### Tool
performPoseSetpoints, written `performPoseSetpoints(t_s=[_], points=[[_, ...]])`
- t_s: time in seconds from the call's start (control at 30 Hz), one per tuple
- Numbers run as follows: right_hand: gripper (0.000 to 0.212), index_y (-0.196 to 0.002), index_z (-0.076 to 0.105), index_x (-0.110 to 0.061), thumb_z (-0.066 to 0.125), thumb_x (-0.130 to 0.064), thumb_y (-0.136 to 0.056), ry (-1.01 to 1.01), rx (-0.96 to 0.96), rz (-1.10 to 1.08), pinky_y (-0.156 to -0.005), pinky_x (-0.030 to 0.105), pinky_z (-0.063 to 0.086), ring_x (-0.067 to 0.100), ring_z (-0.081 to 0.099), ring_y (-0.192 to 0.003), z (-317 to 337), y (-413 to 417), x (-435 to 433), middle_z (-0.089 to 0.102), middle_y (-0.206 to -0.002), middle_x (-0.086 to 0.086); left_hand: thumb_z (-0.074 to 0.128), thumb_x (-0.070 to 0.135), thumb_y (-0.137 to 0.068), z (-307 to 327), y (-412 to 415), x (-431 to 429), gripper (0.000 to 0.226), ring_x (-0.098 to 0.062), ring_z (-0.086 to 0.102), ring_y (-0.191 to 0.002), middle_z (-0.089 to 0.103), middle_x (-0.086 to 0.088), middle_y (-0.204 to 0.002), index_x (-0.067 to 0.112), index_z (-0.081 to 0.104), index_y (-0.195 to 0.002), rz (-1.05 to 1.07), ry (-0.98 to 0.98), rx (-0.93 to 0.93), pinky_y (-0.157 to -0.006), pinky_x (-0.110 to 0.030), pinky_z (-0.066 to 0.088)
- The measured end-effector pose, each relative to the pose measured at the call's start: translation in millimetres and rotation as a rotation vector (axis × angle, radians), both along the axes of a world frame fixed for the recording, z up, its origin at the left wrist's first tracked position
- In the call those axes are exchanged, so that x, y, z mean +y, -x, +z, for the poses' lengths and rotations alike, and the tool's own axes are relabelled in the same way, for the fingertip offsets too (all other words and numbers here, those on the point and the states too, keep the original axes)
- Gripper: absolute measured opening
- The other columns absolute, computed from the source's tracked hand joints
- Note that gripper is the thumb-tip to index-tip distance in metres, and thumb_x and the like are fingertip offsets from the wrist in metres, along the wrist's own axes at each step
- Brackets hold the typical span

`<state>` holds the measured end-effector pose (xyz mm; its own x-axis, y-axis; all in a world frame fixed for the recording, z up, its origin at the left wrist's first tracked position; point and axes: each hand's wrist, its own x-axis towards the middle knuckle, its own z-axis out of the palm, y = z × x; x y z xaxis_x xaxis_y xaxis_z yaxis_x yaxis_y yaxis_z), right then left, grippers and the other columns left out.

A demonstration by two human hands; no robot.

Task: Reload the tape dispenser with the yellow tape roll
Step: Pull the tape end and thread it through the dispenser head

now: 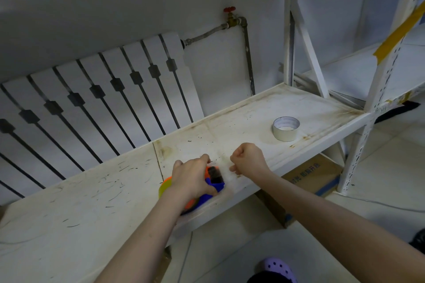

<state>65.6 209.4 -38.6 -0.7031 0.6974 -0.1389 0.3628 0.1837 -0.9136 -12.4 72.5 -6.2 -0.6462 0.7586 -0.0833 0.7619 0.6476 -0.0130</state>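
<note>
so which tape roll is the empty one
The white core standing alone on the shelf has no tape left. The yellow roll sits in the dispenser under the left hand.

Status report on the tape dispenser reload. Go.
Left hand clamped on blue-and-orange plastic tape dispenser, yellow tape roll mounted. Right hand pinched shut beside it, contents unclear. Nothing blocking.

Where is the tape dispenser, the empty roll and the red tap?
Tape dispenser (215, 180): head view, on its blue front below the black blade.
Empty roll (285, 133): head view, on its outer side.
Red tap (229, 9): head view, on its handle.
</note>
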Motion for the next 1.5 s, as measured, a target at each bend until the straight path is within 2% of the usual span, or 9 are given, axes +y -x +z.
performPoseSetpoints(t_s=[0.2,0.33,0.43,0.53,0.7,0.83,1.1,1.3,1.5], points=[[0.027,-0.063,0.045,-0.012,0.058,0.003,-0.082,-0.005,-0.046,0.005,-0.078,0.047,0.057,0.037,0.071,-0.08,-19,-3,4,0.054,-0.072,0.013,0.076,0.041,-0.062,-12,3,17,0.063,-0.025,0.057,-0.109,0.063,-0.001,-0.109,0.02,0.047,-0.114,-0.074,0.208,0.033,-0.106,-0.047,0.026],[0.025,-0.066,0.049,-0.011,0.054,-0.005,-0.089,0.062,-0.014,-0.005,-0.076,0.041,0.06,0.013,0.065,-0.057,-29,-5,7,0.06,-0.073,0.013,0.067,0.047,-0.07,-17,-3,-3,0.058,-0.021,0.051,-0.117,0.056,0.003,-0.122,0.023,0.05,-0.121,-0.113,0.136,0.177,-0.112,-0.046,0.02],[0.03,-0.06,0.049,-0.013,0.058,-0.013,-0.088,0.047,0.007,-0.015,-0.074,0.038,0.059,0.013,0.063,-0.053,-36,-5,1,0.07,-0.074,0.022,0.055,0.042,-0.082,-18,-7,-17,0.036,-0.021,0.052,-0.114,0.059,0.003,-0.116,0.023,0.056,-0.113,-0.144,0.097,0.286,-0.111,-0.043,0.02],[0.027,-0.065,0.046,-0.015,0.067,-0.02,-0.082,0.047,0.007,-0.032,-0.072,0.035,0.057,0.012,0.061,-0.051,-44,-3,-4,0.064,-0.068,0.014,0.05,0.035,-0.085,-17,-11,-22,0.029,-0.022,0.051,-0.115,0.06,0.001,-0.112,0.023,0.058,-0.11,-0.168,0.17,0.313,-0.114,-0.048,0.012],[0.029,-0.073,0.043,-0.017,0.071,-0.016,-0.08,0.1,0.028,-0.045,-0.072,0.037,0.056,0.016,0.062,-0.056,-50,0,-3,0.06,-0.072,0.007,0.048,0.033,-0.086,-20,-13,-23,0.031,-0.022,0.047,-0.12,0.061,0.002,-0.115,0.025,0.056,-0.115,-0.195,0.245,0.364,-0.114,-0.054,0.0],[0.028,-0.077,0.043,-0.018,0.071,-0.017,-0.082,0.045,0.08,-0.029,-0.056,0.023,0.045,0.016,0.058,-0.057,-51,-2,-5,0.055,-0.069,0.002,0.05,0.031,-0.086,-23,-13,-24,0.036,-0.023,0.046,-0.122,0.061,0.0,-0.118,0.023,0.054,-0.12,-0.204,0.28,0.4,-0.113,-0.057,-0.005],[0.032,-0.073,0.041,-0.026,0.07,-0.018,-0.083,-0.116,0.286,-0.031,-0.061,0.016,0.038,0.01,0.044,-0.065,-58,-16,-23,0.047,-0.072,-0.004,0.05,0.02,-0.088,-31,-23,-24,0.053,-0.033,0.033,-0.134,0.047,-0.013,-0.136,0.009,0.037,-0.138,-0.222,0.444,0.507,-0.113,-0.06,-0.006],[0.033,-0.072,0.04,-0.026,0.068,-0.015,-0.084,-0.07,0.204,-0.014,-0.062,0.021,0.043,0.011,0.044,-0.064,-69,-15,-28,0.049,-0.071,-0.002,0.054,0.02,-0.088,-37,-27,-23,0.064,-0.038,0.023,-0.139,0.038,-0.018,-0.142,0.005,0.026,-0.143,-0.232,0.527,0.556,-0.112,-0.06,-0.007],[0.034,-0.07,0.039,-0.026,0.065,-0.01,-0.085,-0.007,0.139,-0.041,-0.075,0.042,0.058,0.019,0.053,-0.068,-63,-7,-20,0.046,-0.069,-0.003,0.051,0.023,-0.087,-35,-23,-20,0.04,-0.028,0.04,-0.128,0.056,-0.008,-0.125,0.015,0.05,-0.126,-0.209,0.459,0.485,-0.112,-0.06,-0.008]])
